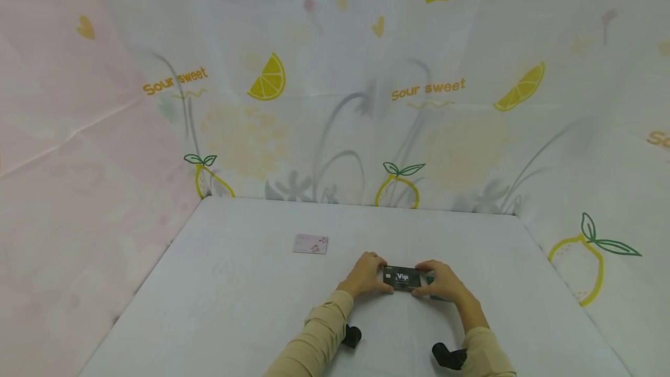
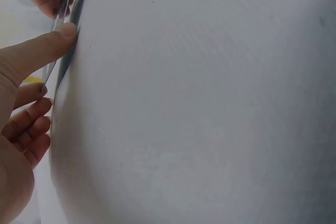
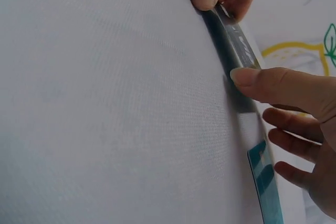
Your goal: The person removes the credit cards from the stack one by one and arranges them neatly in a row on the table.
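A black card with "Vip" in white letters (image 1: 402, 277) is held level between both hands, just above the white table. My left hand (image 1: 364, 276) pinches its left end between thumb and fingers. At the opposite end, my right hand (image 1: 442, 281) grips the card the same way. In the right wrist view the thumb lies on the black card's near edge (image 3: 223, 40), and the other fingers are partly behind it. A teal card (image 3: 266, 184) lies on the table beside and partly under the right hand.
Farther back on the white table (image 1: 235, 284), left of the hands, lies a pink card with a small print (image 1: 311, 244). A lemon-patterned cloth (image 1: 335, 121) hangs behind the table. Black wrist-camera parts (image 1: 448, 356) sit near both forearms.
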The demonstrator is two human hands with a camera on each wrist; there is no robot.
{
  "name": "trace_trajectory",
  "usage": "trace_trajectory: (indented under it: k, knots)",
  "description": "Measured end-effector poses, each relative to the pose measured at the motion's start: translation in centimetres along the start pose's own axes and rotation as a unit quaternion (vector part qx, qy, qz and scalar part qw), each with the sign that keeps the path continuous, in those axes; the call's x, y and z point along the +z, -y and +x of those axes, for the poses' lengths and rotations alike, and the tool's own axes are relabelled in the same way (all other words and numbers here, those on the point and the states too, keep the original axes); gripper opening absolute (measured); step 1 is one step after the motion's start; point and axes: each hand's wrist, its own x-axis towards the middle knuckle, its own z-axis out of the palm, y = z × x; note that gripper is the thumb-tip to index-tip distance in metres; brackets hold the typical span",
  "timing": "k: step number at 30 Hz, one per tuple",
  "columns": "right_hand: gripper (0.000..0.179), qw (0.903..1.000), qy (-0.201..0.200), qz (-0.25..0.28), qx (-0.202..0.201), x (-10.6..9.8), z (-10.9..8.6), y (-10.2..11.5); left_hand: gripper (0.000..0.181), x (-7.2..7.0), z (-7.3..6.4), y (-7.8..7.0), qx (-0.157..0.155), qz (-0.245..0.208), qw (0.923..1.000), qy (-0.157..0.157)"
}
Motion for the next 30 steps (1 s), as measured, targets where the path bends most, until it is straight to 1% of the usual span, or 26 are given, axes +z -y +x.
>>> trace_trajectory:
  k: [4, 8, 10, 16, 25, 30]
  knots:
    - [0.057, 0.9997, -0.005, -0.015, -0.016, 0.18, 0.23, -0.21, 0.054, -0.07, -0.04, -0.10, -0.010, -0.001, 0.9999, 0.006]
    - [0.055, 0.9990, -0.009, -0.026, -0.036, 0.35, 0.40, -0.45, 0.054, -0.04, 0.07, -0.08, -0.018, 0.009, 0.9998, 0.010]
    - [0.055, 0.9990, -0.009, -0.026, -0.036, 0.42, 0.42, -0.55, 0.055, -0.02, 0.16, -0.01, -0.022, 0.015, 0.9996, 0.014]
    - [0.053, 0.9993, -0.008, -0.019, -0.032, 0.41, 0.27, -0.61, 0.055, -0.03, 0.18, 0.07, -0.021, 0.020, 0.9995, 0.016]
    - [0.053, 0.9990, -0.006, -0.019, -0.041, 0.25, 0.09, -0.68, 0.057, 0.06, -0.19, 0.25, -0.016, 0.003, 0.9999, 0.004]
    - [0.052, 0.9995, -0.009, -0.015, -0.028, 0.39, -0.18, -0.81, 0.058, 0.48, -0.41, 0.47, -0.008, -0.007, 0.9999, -0.002]
